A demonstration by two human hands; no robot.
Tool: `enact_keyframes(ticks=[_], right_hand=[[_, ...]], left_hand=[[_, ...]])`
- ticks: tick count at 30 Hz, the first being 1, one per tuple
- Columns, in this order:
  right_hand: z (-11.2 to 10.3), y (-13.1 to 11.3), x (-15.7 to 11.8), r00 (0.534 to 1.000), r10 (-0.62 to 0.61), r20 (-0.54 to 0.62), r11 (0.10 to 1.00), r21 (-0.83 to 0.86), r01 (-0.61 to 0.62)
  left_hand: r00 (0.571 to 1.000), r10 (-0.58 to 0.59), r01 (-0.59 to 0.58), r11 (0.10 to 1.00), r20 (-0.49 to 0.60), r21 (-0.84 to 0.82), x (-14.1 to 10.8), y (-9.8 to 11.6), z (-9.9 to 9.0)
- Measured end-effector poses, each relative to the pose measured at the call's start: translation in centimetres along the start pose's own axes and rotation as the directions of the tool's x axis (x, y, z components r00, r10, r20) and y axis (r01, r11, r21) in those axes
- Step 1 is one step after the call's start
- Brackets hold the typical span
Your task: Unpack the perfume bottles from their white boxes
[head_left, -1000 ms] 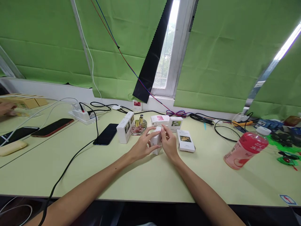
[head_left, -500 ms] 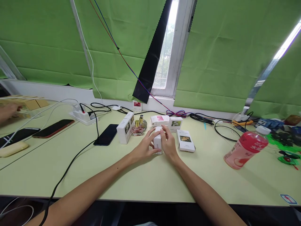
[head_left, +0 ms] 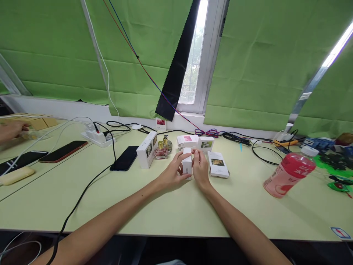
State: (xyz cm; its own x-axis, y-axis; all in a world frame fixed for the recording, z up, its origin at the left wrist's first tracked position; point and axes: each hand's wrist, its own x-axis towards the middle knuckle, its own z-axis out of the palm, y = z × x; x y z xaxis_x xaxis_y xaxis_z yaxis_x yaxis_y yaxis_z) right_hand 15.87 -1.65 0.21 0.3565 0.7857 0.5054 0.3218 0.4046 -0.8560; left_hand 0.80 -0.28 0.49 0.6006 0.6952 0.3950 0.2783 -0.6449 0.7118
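Observation:
A small white carton box [head_left: 187,165] stands upright on the table in front of me. My left hand [head_left: 175,170] grips it from the left, thumb low on the near face and fingers around its far side. At the box's upper right edge, my right hand [head_left: 200,170] has its fingers curled in and touching. Just left are two glass perfume bottles [head_left: 162,150] with gold caps, next to white boxes with flower pictures [head_left: 146,152]. A flat white box [head_left: 218,165] lies right of my right hand. Behind are a pink-pictured box [head_left: 187,141] and another white box [head_left: 206,144].
A black phone [head_left: 124,158] and a black cable [head_left: 91,187] lie left. A power strip [head_left: 97,136] sits farther back. A pink drink bottle [head_left: 288,176] stands right. Another person's hand [head_left: 12,131] is at far left by yellow boxes [head_left: 41,122].
My right hand's fingers have slid off the box top to its right edge and curled in. The box has shifted slightly right with my left hand.

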Motion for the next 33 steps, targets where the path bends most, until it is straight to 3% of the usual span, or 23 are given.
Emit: enact_keyframes(ticks=[5, 13, 20, 26, 33], right_hand=[[-0.2, 0.0, 0.1, 0.999, -0.001, -0.042, 1.000, -0.027, -0.001], [-0.3, 0.2, -0.1, 0.991, -0.092, -0.101, 0.990, -0.118, 0.080], [-0.4, 0.7, 0.2, 0.956, -0.206, -0.209, 0.967, -0.196, 0.166], [-0.1, 0.7, 0.3, 0.954, -0.203, -0.221, 0.965, -0.209, 0.157], [-0.1, -0.3, 1.0, 0.940, -0.193, -0.282, 0.961, -0.248, 0.123]], left_hand=[[1.000, -0.001, 0.001, 1.000, 0.014, 0.020, 0.4, 0.0, 0.1], [0.999, 0.013, -0.011, 0.998, -0.030, 0.054, 0.8, -0.6, 1.1], [0.998, -0.026, 0.031, 0.996, -0.054, 0.086, 1.8, -0.3, 1.7], [0.988, -0.055, 0.073, 0.989, -0.142, 0.129, 3.3, -0.1, 2.7], [0.978, -0.125, 0.170, 0.945, -0.169, 0.281, 5.5, 0.6, 3.5]])
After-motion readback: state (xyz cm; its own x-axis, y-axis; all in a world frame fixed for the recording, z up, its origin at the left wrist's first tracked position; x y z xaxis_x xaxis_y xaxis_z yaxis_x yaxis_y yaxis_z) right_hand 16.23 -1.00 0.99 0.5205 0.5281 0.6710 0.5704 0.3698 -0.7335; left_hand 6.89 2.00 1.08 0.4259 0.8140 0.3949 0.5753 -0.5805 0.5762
